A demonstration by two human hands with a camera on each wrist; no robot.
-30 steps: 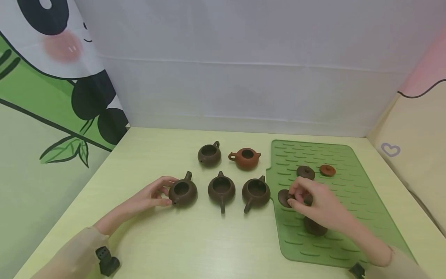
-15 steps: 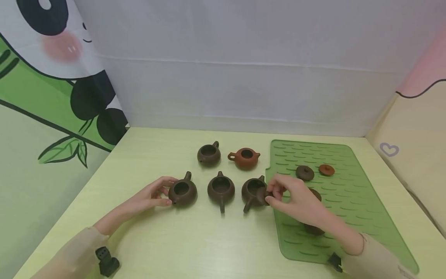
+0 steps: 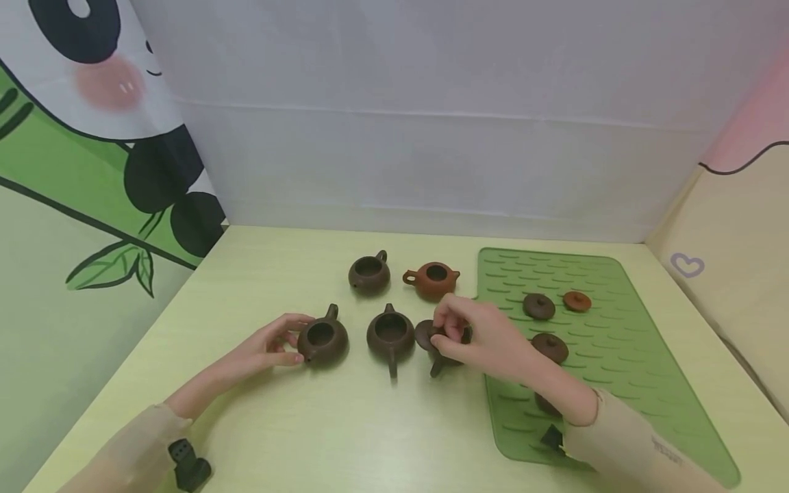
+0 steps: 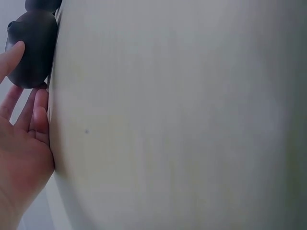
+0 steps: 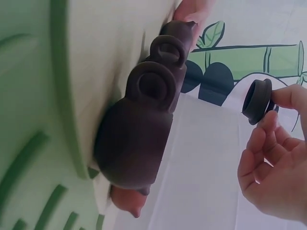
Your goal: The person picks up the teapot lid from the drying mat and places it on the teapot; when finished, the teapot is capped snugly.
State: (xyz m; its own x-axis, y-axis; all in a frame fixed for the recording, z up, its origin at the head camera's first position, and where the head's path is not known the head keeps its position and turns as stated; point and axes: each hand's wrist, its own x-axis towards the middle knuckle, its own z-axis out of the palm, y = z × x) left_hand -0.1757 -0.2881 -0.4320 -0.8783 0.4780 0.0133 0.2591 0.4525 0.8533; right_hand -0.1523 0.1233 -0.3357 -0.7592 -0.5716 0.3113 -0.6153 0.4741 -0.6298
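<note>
My right hand (image 3: 487,337) pinches a dark brown teapot lid (image 5: 258,101) by its knob between thumb and fingertips. The lid is in the air above the rightmost dark teapot (image 3: 445,359), which the hand partly hides in the head view. On the left, my left hand (image 3: 271,346) holds the side of another dark teapot (image 3: 323,340), with the thumb near its spout and the fingers behind. That teapot stands upright without a lid. Between these two is a third dark lidless teapot (image 3: 391,335), its handle towards me.
Behind the front row stand a dark teapot (image 3: 370,274) and a reddish-brown teapot (image 3: 435,281), both lidless. The green mat (image 3: 616,383) at the right bears a reddish lid (image 3: 577,301), a dark lid (image 3: 539,307) and further dark pieces (image 3: 550,348), partly under my right arm.
My right hand has carried the dark lid leftwards from over the green mat to above the rightmost front teapot. The left hand stays at its teapot.
</note>
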